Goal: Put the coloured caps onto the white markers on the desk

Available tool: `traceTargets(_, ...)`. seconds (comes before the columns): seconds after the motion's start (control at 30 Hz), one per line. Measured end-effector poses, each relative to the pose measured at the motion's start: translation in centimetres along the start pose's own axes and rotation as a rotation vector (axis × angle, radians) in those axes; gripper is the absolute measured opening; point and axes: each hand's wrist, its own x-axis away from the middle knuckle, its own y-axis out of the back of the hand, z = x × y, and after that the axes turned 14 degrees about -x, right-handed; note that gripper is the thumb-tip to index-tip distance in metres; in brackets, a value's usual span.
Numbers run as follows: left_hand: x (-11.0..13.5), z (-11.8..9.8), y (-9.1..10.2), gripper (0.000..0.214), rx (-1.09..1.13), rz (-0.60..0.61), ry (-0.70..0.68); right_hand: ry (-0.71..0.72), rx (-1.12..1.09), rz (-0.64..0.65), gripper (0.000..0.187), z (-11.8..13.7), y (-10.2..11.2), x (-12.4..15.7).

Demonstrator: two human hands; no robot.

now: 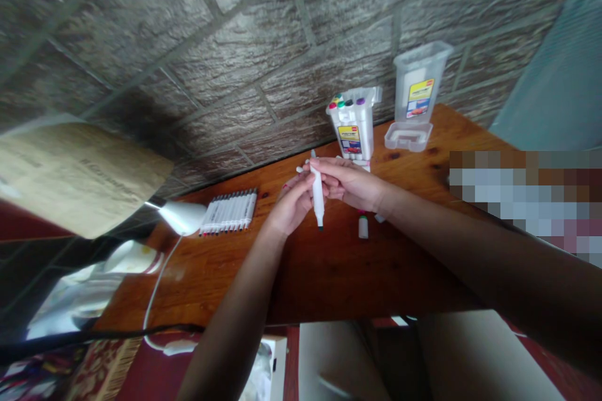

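A white marker (318, 199) stands nearly upright in the picture between my two hands, with its dark green tip bare and pointing toward me. My left hand (292, 202) closes round it from the left side. From the right, my right hand (355, 183) has its thumb and fingers on the marker's upper part. A thin greyish tip shows just above the fingers, and a small white end pokes out at their left; I cannot tell what the latter belongs to. Below my right hand, a white cap with a green end (363, 227) sits on the wooden table (324, 282).
A row of white markers (229, 212) lies at the left, beside a white lamp (184, 217) with a cord. Against the stone wall stands a clear case of markers (352, 128). To its right are a clear plastic container (418, 84) and a clear lid (408, 136).
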Motion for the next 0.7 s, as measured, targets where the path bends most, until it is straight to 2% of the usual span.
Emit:
traceTargets(0.17, 0.03, -0.01, -0.01, 0.036, -0.017, 0.008, 0.002, -0.009, 0.008, -0.001, 0.036, 0.12, -0.16, 0.04)
traceTargets(0.5, -0.04, 0.0, 0.03, 0.03, -0.026, -0.012, 0.01, -0.009, 0.008, 0.017, 0.037, 0.13, -0.32, 0.0)
traceTargets(0.7, -0.01, -0.07, 0.0, 0.029, -0.043, 0.0, 0.01, 0.002, 0.002, 0.043, 0.045, 0.15, -0.47, 0.07)
